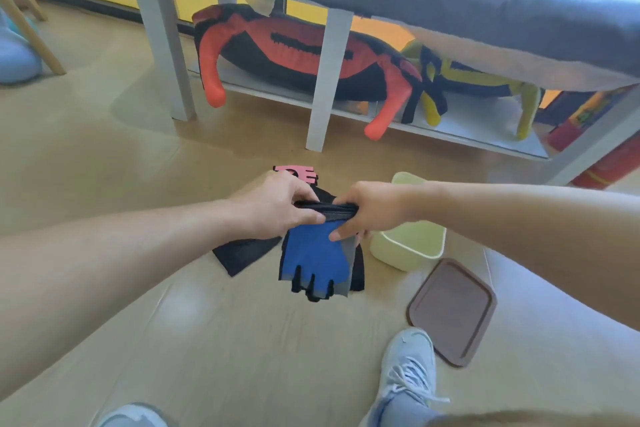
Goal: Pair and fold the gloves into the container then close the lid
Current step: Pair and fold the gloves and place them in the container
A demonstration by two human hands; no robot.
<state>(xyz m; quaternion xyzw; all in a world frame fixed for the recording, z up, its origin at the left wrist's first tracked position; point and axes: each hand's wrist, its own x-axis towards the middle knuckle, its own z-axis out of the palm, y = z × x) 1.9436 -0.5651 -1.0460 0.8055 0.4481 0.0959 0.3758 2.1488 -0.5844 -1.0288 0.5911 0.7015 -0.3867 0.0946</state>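
Note:
A blue and grey fingerless glove (313,260) hangs with its black finger ends pointing down, held up above the floor by its dark cuff. My left hand (277,206) grips the cuff's left end and my right hand (367,210) grips its right end. Under it lie black gloves (242,255) on the floor, and a pink glove (300,173) peeks out beyond my left hand. The pale yellow container (407,253) stands open just right of my right hand. Its brown lid (453,312) lies flat on the floor in front of it.
A white bench (322,80) with a grey cushion stands ahead, with red and yellow plush crabs (294,52) on its lower shelf. My grey shoe (408,367) is near the lid, and the other shoe shows at the bottom left. Wooden legs stand far left.

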